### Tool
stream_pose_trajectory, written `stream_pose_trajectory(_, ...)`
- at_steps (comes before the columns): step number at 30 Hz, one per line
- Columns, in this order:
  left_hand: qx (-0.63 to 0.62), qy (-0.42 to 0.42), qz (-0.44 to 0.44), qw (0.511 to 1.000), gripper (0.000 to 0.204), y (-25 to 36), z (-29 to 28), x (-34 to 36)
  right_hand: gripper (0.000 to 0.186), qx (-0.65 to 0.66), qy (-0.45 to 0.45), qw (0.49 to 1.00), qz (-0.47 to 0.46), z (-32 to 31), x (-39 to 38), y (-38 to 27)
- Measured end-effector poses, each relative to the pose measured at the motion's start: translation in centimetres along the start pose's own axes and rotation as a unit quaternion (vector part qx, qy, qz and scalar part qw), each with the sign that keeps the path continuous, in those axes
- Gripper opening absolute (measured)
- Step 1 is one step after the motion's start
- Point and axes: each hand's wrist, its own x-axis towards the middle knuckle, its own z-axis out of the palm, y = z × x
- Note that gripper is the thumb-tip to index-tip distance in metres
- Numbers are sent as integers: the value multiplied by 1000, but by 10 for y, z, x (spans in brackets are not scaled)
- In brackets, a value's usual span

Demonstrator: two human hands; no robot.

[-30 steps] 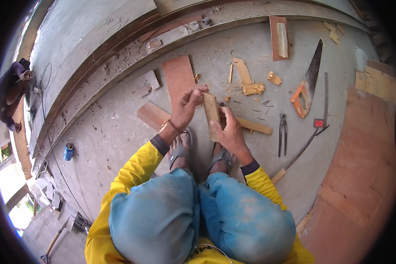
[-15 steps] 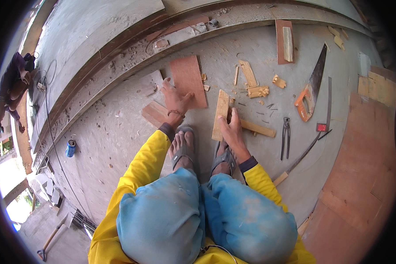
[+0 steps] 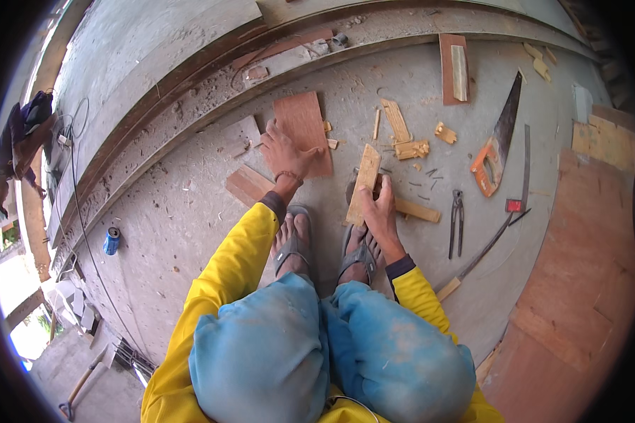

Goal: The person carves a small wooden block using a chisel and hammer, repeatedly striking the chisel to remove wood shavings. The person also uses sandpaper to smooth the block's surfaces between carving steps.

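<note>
I squat on a concrete floor in yellow sleeves, blue trousers and sandals. My right hand (image 3: 379,208) grips a pale wooden offcut (image 3: 363,180), held on end just ahead of my right foot. My left hand (image 3: 283,154) lies flat on a reddish plywood panel (image 3: 302,123) on the floor, fingers spread across its left edge. A brown wood block (image 3: 248,185) sits left of that wrist. A longer pale batten (image 3: 416,209) rests behind my right hand.
A handsaw with an orange handle (image 3: 497,144), pincers (image 3: 457,218), a long metal bar (image 3: 483,254) and small wood scraps (image 3: 410,148) lie to the right. Plywood sheets (image 3: 578,261) cover the far right. A blue can (image 3: 111,240) stands left, near a cable. Another person (image 3: 17,144) crouches far left.
My left hand let go of the pale offcut and moved left onto the reddish plywood panel. My right hand keeps the offcut, now lowered closer to my foot.
</note>
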Motion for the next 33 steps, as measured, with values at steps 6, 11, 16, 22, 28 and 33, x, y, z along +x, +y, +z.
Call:
stream_pose_trajectory(6,-317,-5,2,948,55,9,-32,9,48,-89,71,988,-101,-3,-1,-3)
stream_pose_trajectory(11,-341,-8,78,937,25,12,-49,11,46,-141,91,965,-200,-11,8,-33)
stream_pose_trajectory(16,-449,-152,-10,881,39,25,-53,-3,50,-99,68,947,-297,5,25,-73)
stream_pose_trajectory(22,-458,-185,-25,869,38,26,-46,-13,47,-250,124,937,-209,12,61,-74)
stream_pose_trajectory(28,-507,-188,-20,841,36,12,-32,-11,46,-182,95,923,-326,2,35,-93)
stream_pose_trajectory(33,-490,-197,31,849,32,42,-54,-17,49,-219,75,931,-282,7,44,-66)
